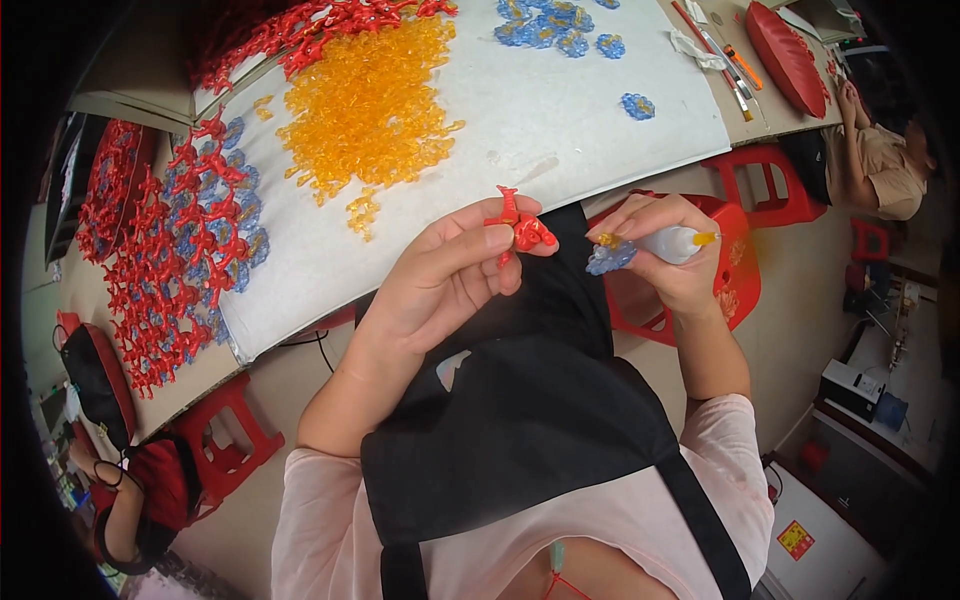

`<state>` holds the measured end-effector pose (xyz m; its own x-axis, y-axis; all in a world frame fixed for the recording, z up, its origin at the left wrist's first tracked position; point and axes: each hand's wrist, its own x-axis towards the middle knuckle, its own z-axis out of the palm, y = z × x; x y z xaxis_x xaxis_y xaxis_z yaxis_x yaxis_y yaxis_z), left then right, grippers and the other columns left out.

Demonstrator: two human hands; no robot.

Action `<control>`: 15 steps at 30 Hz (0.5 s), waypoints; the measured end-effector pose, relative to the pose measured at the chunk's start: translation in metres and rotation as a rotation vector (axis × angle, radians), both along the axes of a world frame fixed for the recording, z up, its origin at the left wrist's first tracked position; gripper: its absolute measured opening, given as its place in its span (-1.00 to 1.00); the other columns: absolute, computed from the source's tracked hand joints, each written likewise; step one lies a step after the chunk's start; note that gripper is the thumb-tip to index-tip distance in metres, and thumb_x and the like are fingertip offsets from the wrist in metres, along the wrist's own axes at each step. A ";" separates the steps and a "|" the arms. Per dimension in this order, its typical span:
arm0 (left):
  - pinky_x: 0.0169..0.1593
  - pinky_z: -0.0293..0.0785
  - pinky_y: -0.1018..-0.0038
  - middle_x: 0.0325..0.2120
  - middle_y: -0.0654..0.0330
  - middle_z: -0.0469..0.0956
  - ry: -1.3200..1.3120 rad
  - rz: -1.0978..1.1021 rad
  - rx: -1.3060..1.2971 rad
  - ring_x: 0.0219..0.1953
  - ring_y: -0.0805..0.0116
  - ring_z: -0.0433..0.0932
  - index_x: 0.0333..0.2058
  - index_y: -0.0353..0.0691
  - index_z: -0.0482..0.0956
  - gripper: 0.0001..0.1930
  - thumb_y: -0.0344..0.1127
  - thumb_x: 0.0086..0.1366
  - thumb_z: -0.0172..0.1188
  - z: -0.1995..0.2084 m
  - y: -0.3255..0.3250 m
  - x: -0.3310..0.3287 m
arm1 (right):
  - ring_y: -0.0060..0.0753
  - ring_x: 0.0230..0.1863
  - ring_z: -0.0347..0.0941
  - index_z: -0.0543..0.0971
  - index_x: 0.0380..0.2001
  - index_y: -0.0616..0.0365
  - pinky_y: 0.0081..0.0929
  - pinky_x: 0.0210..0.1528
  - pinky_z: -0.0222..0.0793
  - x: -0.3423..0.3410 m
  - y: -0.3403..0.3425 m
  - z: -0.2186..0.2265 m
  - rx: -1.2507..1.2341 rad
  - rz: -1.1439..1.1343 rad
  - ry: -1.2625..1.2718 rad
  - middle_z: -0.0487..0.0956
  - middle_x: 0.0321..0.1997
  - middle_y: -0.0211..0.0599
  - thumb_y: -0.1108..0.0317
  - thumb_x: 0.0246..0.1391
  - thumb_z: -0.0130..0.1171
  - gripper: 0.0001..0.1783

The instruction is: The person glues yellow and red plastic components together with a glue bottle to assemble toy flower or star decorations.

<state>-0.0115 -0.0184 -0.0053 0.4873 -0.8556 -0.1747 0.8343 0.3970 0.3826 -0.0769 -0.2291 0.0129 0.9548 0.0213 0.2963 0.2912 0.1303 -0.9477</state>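
My left hand [430, 275] pinches a small glossy red plastic figurine [522, 232] between thumb and fingers, in front of my dark apron. Close by on the right, my right hand [685, 285] is closed around a whitish squeeze bottle [668, 244] with a yellow tip pointing right. The same hand's fingertips hold a clear blue, bumpy plastic piece [610, 260] with a bit of orange on top. A small gap separates the figurine from the blue piece.
A white-covered table [560, 120] bears a heap of orange clear pieces [370, 100], blue pieces [545, 25] and rows of red figurines on blue bases [190, 240]. Pens and a cutter [740, 70] lie near a red leaf-shaped tray [787, 60]. Red stools [735, 265] stand below. Other people sit at both sides.
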 end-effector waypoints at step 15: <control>-0.41 0.35 0.68 -0.43 0.22 0.47 -0.176 0.027 0.252 -0.54 0.54 0.40 -0.13 -0.36 0.37 -0.69 -0.42 0.13 0.06 0.014 -0.007 -0.010 | -0.23 -0.30 0.48 0.46 -0.44 0.27 -0.40 -0.25 0.38 0.001 0.007 -0.001 -0.170 0.075 -0.076 0.53 -0.37 -0.04 0.56 -0.17 0.19 -0.84</control>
